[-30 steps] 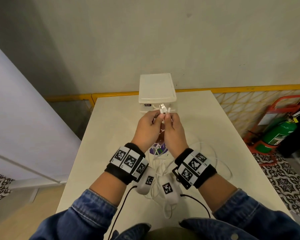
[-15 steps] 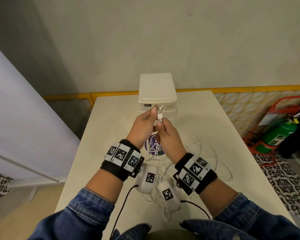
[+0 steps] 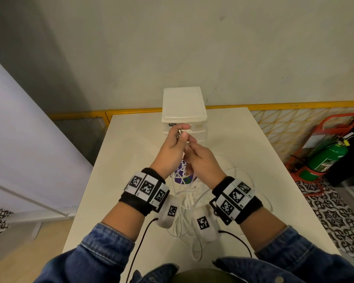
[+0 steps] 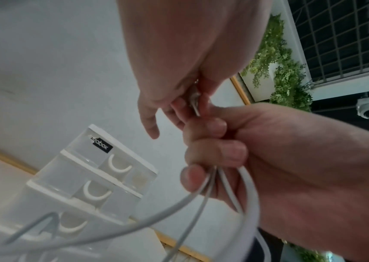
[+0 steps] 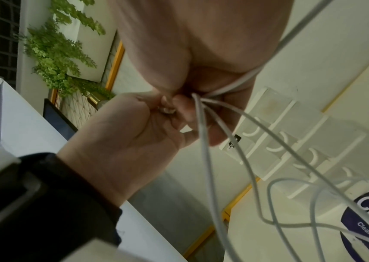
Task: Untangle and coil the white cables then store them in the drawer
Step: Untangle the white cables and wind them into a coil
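Note:
Several thin white cables (image 3: 184, 203) hang in tangled loops from my two raised hands down to the table (image 3: 131, 152). My left hand (image 3: 181, 131) pinches the connector ends (image 4: 194, 99) between thumb and fingers, just in front of the white drawer unit (image 3: 183, 105). My right hand (image 3: 189, 146) sits right below and behind it, fingers curled round the bundled strands (image 4: 212, 177). In the right wrist view the strands (image 5: 201, 124) fan out downward from that grip. The drawers (image 4: 94, 191) look closed.
A round purple-and-white labelled object (image 3: 182, 176) lies on the table under the hands, with cable loops across it. More loops (image 3: 251, 180) spread to the right. A green fire extinguisher (image 3: 327, 160) stands on the floor at right; a white panel (image 3: 18, 139) is left.
The hands were side by side, each pinching a connector end. Now the left hand holds the ends up high, and the right hand has slid lower along the strands.

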